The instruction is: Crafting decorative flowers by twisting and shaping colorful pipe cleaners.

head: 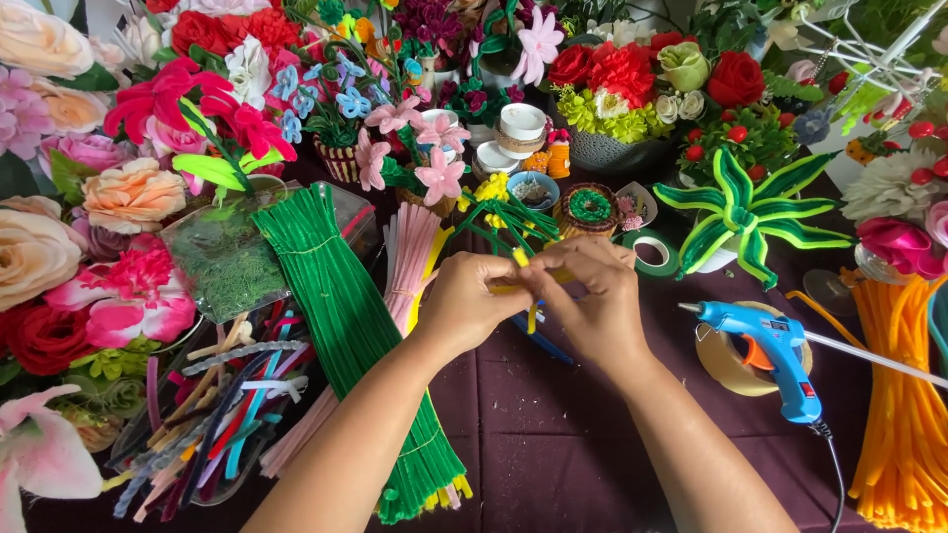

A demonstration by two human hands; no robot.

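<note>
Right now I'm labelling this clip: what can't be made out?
- Yellow pipe cleaner, head view: mostly hidden inside the left hand and right hand.
- Orange pipe cleaners: cut off by the right edge.
- Glue gun: cord leaves the bottom edge.

a blue hot glue gun (770, 350) stands on a roll of tape (726, 360) on the dark purple table (553, 434). a thick bundle of green pipe cleaners (346, 316) lies beside pink ones (410, 247). orange pipe cleaners (904, 395) lie at the right edge. a green floral tape roll (654, 253) sits near a striped green pipe-cleaner plant (746, 212). artificial roses (59, 237) crowd the left.
</note>
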